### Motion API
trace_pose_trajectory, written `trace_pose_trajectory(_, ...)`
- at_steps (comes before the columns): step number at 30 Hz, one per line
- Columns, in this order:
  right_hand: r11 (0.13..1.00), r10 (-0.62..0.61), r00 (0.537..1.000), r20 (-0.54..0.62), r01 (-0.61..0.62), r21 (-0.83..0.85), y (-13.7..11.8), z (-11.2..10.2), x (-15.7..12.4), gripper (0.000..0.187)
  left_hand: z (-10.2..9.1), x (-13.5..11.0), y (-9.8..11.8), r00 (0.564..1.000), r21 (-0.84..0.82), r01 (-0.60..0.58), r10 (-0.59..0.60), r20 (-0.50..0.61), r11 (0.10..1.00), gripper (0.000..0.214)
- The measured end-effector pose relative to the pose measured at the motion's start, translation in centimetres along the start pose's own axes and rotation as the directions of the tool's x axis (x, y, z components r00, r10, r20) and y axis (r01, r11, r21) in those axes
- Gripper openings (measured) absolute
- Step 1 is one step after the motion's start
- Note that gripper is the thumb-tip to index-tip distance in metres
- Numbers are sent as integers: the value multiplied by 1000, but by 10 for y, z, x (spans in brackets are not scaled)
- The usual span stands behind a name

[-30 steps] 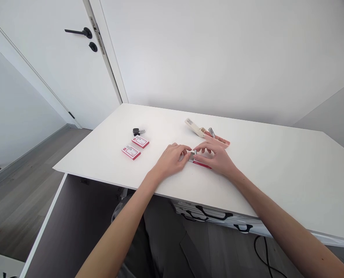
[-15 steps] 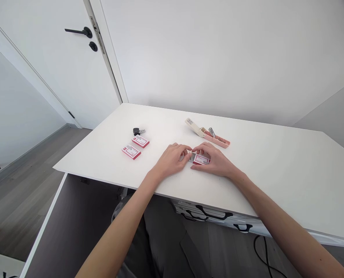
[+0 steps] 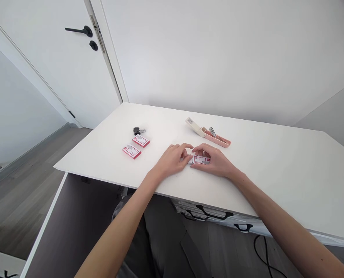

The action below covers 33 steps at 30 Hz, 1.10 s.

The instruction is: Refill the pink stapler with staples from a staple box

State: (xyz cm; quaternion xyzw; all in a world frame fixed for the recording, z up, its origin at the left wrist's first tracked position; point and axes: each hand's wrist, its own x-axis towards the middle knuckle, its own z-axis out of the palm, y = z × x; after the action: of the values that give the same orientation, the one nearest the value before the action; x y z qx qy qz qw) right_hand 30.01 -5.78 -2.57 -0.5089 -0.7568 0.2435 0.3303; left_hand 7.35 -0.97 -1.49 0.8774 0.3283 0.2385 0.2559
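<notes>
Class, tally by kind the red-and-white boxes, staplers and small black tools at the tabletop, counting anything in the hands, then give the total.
Red-and-white boxes: 3, one in the right hand
Pink-and-cream stapler: 1, opened out
Small black tool: 1
Total: 5

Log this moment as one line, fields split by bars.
right hand: holding small red-and-white rectangular box | left hand: at box's left end | pink-and-cream plastic stapler: open, beyond hands

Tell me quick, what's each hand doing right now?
Left hand: curled at the red-and-white box's left end; grip can't be told.
Right hand: closed, holding that box.
</notes>
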Motion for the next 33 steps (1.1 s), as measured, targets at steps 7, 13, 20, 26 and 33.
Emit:
trace_pose_trajectory(7, 1000, -26, 1000, 2, 26, -3, 1, 1, 0, 41, -1, -1, 0, 1000, -17, -18, 18, 19, 1000, 31)
trace_pose_trajectory(13, 999, -33, 999, 4, 33, -8, 1, 1, 0, 41, 0, 0, 0, 1000, -15, -18, 18, 19, 1000, 31)
trace_pose_trajectory(20, 999, -31, 999, -19, 31, -16, -3, 2, 0, 41, -5, -2, 5, 996, -69, -54, 58, 63, 996, 38)
trace_pose_trajectory(26, 999, -43, 999, -30, 43, -21, -1, 3, 0, 41, -5, -3, 8, 997, -74, -48, 52, 58, 996, 42)
trace_pose_trajectory(33, 1000, -11, 999, -47, 11, -2, -2, 3, 0, 45, 1, 1, 0, 998, -43, 12, -15, -64, 999, 34)
